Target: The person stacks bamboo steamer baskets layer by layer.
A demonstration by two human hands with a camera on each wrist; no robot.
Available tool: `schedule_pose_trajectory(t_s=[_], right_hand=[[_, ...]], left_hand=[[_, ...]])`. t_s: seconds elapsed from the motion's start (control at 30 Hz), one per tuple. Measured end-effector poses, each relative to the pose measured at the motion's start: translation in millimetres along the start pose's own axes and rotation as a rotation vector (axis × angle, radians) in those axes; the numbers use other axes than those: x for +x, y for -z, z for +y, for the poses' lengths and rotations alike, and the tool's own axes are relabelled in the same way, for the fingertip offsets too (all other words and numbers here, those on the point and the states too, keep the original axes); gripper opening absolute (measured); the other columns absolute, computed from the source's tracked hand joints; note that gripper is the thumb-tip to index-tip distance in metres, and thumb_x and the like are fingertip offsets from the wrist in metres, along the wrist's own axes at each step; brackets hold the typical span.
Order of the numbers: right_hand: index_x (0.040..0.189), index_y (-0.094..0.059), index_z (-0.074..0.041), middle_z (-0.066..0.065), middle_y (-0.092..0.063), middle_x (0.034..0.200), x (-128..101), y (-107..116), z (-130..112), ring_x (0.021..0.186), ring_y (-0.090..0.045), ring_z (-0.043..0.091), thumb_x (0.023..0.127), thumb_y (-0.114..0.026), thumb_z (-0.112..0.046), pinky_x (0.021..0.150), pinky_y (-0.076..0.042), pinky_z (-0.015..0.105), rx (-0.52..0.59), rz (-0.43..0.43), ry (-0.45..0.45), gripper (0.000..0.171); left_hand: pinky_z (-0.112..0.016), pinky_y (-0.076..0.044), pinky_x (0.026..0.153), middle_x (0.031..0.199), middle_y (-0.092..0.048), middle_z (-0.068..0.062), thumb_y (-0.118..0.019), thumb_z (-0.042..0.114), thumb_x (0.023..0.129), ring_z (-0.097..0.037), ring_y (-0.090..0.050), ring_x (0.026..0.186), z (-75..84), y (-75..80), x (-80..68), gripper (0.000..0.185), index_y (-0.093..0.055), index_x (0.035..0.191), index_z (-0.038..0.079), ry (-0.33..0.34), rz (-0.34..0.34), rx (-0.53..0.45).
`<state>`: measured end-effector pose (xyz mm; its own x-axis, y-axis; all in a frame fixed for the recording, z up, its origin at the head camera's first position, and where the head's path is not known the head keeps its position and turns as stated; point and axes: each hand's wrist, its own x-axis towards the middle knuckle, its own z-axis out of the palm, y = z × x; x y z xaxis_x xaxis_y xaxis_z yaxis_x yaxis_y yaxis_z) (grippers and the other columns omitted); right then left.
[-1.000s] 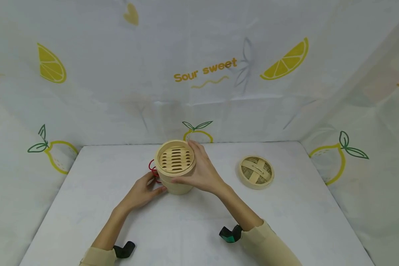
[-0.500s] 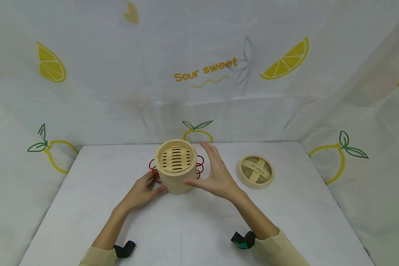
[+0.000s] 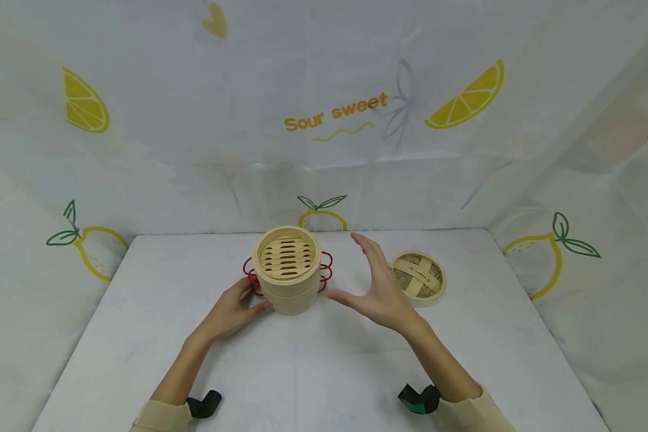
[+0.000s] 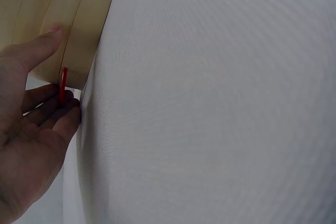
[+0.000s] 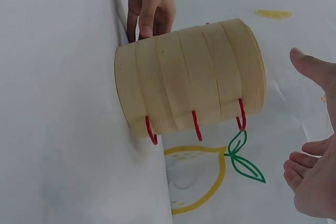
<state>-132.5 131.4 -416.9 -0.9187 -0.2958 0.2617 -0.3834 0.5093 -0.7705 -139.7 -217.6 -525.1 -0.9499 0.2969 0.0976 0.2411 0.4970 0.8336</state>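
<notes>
A stack of small bamboo steamer baskets (image 3: 287, 282) stands on the white table, its slatted top tier uncovered. Red loop handles (image 5: 196, 125) stick out from both sides. My left hand (image 3: 237, 307) grips the lower left of the stack; in the left wrist view the thumb (image 4: 44, 45) lies on the bamboo wall and the fingers bend in behind a red loop. To the right of the stack, apart from it, my right hand (image 3: 384, 294) is held in the air with thumb and fingers spread, holding nothing. The woven bamboo lid (image 3: 418, 277) lies on the table behind that hand.
A white cloth with lemon prints (image 3: 324, 138) hangs behind the table (image 3: 302, 384) and at both sides. A black band (image 3: 204, 404) sits at the left wrist, a black and green one (image 3: 418, 401) at the right.
My right hand has let go of the steamer stack and moved right, toward the lid, uncovering the red loops on that side. The left hand and the stack stay in place.
</notes>
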Motion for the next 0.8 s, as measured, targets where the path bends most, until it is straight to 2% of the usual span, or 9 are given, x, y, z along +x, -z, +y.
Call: schedule_pose_trajectory(t_s=[0.3,0.43,0.63,0.8], right_hand=[[0.17,-0.031,-0.017,0.009,-0.034,0.176,-14,13,20,0.157,-0.041,0.041,0.082,-0.096,-0.038,0.126,-0.042,0.072,-0.025,0.028,-0.059,0.112],[0.169,-0.031,-0.011,0.014,-0.035,0.175,-17,23,33,0.157,-0.04,0.045,0.083,-0.096,-0.035,0.126,-0.042,0.073,-0.049,0.054,-0.073,0.111],[0.17,-0.029,-0.012,0.016,-0.034,0.175,-24,44,53,0.156,-0.037,0.043,0.086,-0.093,-0.033,0.125,-0.039,0.074,-0.032,0.081,-0.144,0.108],[0.169,-0.031,-0.009,0.019,-0.038,0.172,-28,54,67,0.155,-0.039,0.046,0.088,-0.091,-0.031,0.123,-0.039,0.077,-0.042,0.099,-0.145,0.104]], left_hand=[[-0.052,-0.053,0.123,0.139,-0.069,-0.016,-0.086,0.023,0.095,-0.035,-0.063,0.139,-1.7,-0.1,1.2,0.059,-0.06,0.144,0.0,0.023,-0.01,0.006],[-0.05,-0.052,0.123,0.138,-0.068,-0.014,-0.087,0.021,0.094,-0.031,-0.063,0.137,-2.7,-0.8,1.9,0.059,-0.06,0.143,0.001,0.037,-0.012,-0.005],[-0.051,-0.052,0.123,0.138,-0.068,-0.015,-0.087,0.022,0.094,-0.031,-0.063,0.137,-2.5,-1.2,3.3,0.06,-0.06,0.143,0.001,0.03,-0.015,-0.015],[-0.051,-0.053,0.123,0.137,-0.069,-0.013,-0.087,0.022,0.094,-0.031,-0.064,0.136,-3.0,-1.2,3.1,0.06,-0.06,0.143,0.002,0.043,-0.009,0.005]])
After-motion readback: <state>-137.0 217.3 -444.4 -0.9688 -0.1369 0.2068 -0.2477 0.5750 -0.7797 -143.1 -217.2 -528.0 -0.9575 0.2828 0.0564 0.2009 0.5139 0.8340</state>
